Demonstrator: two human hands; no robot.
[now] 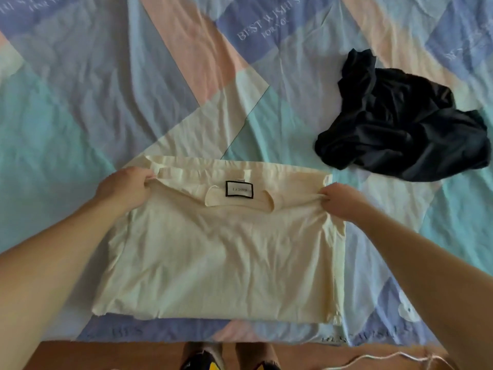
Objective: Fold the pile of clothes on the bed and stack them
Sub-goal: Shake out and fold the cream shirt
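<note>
A cream T-shirt lies flat near the bed's front edge, folded over itself, its neck label with a black border facing up. My left hand pinches the shirt's upper left corner. My right hand pinches the upper right corner. Both arms reach in from the bottom corners. A crumpled dark navy garment lies unfolded on the bed to the upper right, apart from the shirt.
The bed is covered by a wrinkled patchwork sheet in blue, teal, pink and cream. Below its front edge is wooden floor, my feet, and a white cable at the lower right.
</note>
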